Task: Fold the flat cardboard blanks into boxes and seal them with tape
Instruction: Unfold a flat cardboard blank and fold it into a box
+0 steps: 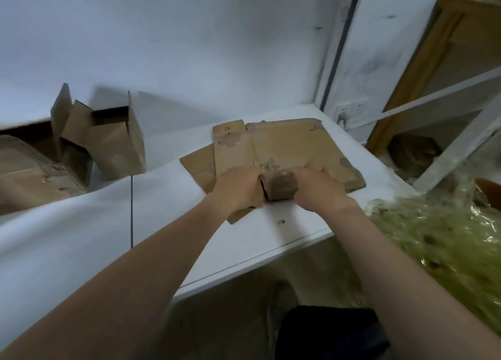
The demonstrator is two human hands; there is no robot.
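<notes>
While the near edge of the top blank (284, 148) is gripped, a half-folded box (116, 142) is seen well to the left of the grip, standing open on the table (162, 224). The left hand (238, 190) is curled over that edge. Just right of it is a raised brown piece (282, 187), which cannot be identified. The right hand (318, 190) is closed on the same edge, its fingertips hidden. The blank's long axis is judged to run crosswise, with its bulk beyond the grip and rightward, so the right hand is nearer for opening it. Green plastic wrap (433, 237) lies farther right.
</notes>
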